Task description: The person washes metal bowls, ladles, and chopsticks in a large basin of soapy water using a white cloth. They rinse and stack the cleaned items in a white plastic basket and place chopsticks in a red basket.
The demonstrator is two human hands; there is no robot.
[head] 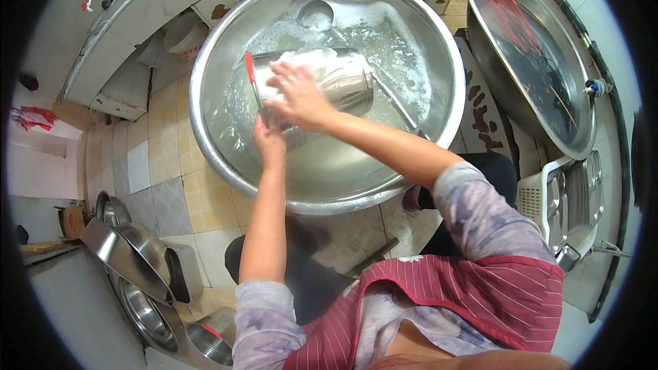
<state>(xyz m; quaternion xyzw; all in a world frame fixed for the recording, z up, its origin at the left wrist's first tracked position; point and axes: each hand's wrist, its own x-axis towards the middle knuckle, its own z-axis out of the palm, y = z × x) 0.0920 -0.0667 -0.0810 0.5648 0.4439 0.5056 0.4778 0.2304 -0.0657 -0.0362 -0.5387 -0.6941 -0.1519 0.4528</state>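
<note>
A stainless-steel cylindrical pot (354, 93) lies on its side in a large round metal basin (329, 204) of cloudy, sudsy water. My left hand (269, 139) grips the pot's rim at its left end, close to a red strip (250, 68). Blurred by motion, my right hand (298, 93) lies against the pot's upper side with its fingers spread. White material (321, 59), cloth or thick foam, covers the pot around and under that hand. A slim metal bar (395, 100) slants through the water, right of the pot. Behind it sits a round metal vessel (316, 14), partly submerged.
At right, a second metal basin (529, 61) holds dark water, a red basket (514, 20) and thin sticks. Below it stands a white plastic crate (532, 198) of metal trays. Metal bowls and pans (139, 267) crowd the lower left floor. A white bucket (185, 38) stands behind left.
</note>
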